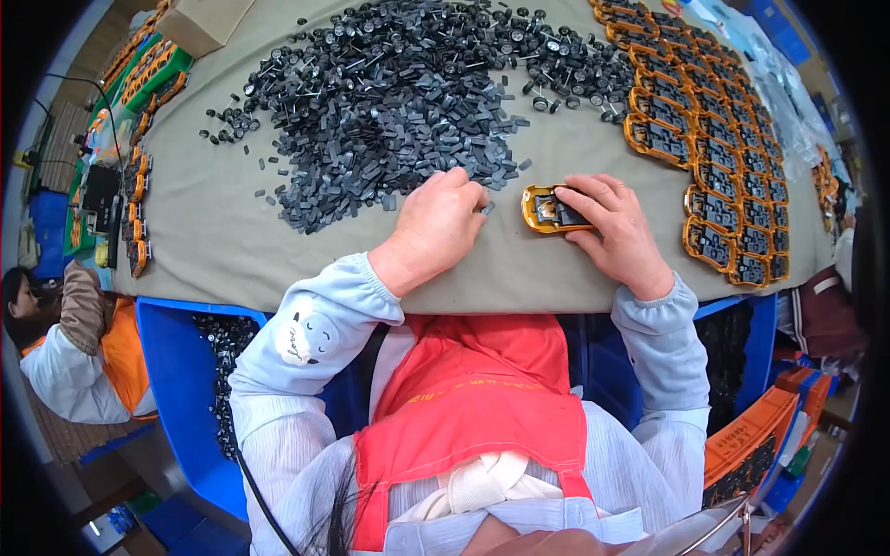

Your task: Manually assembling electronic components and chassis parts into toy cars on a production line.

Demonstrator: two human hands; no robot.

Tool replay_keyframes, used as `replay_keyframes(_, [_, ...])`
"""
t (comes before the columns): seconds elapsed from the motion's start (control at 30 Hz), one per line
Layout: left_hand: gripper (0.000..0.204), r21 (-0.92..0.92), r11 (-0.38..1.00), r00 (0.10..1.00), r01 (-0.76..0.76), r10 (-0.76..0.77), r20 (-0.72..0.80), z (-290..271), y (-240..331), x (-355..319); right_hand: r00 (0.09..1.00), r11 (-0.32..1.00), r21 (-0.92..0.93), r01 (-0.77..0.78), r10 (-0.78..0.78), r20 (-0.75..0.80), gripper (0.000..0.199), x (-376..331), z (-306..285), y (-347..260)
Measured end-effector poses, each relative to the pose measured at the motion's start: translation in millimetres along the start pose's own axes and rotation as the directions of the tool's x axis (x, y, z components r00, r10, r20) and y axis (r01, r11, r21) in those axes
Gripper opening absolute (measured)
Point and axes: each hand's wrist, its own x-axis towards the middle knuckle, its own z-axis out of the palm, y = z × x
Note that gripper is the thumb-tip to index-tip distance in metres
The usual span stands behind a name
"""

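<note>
My right hand (614, 225) is closed around an orange toy car body (540, 209), its black underside turned up, resting on the cloth. My left hand (436, 222) is at the near edge of a heap of small dark rectangular pieces (362, 139). Its thumb and forefinger are pinched together, and a small dark piece (488, 208) shows at their tips. A short gap of cloth separates the two hands. Behind the dark pieces lies a spread of black toy wheels on axles (519, 37).
Rows of orange toy car bodies (714, 139) lie upside down at the right. More stand along the left table edge (139, 213). A cardboard box (199, 23) sits at the far left. Blue bins (176, 398) flank my lap. Another person (83, 352) sits at the left.
</note>
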Motion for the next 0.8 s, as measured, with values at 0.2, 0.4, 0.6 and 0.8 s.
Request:
replay_keyframes(0.2, [0.007, -0.016, 0.989, 0.988, -0.148, 0.148, -0.046, 1.3, -3.2, -2.7, 0.999, 1.0, 0.014, 0.025, -0.025, -0.02, 0.064, 1.7, -1.1, 2.2])
replay_keyframes(0.4, [0.014, 0.127, 0.832, 0.84, -0.539, 0.542, 0.015, -4.8, -19.6, 13.2, 0.998, 0.998, -0.006, 0.055, -0.055, -0.002, 0.062, 1.7, -2.1, 4.9])
replay_keyframes(0.6, [0.025, 0.19, 0.733, 0.757, -0.653, 0.635, 0.153, -2.3, -20.9, 23.0, 0.992, 0.993, -0.029, 0.118, -0.116, 0.051, 0.061, 5.3, -5.0, 2.5])
replay_keyframes(0.8, [0.021, 0.08, 0.722, 0.726, -0.687, 0.687, 0.034, -1.6, -9.1, 17.3, 0.978, 0.98, -0.035, 0.198, -0.195, 0.078, 0.06, 6.3, -1.5, -3.4])
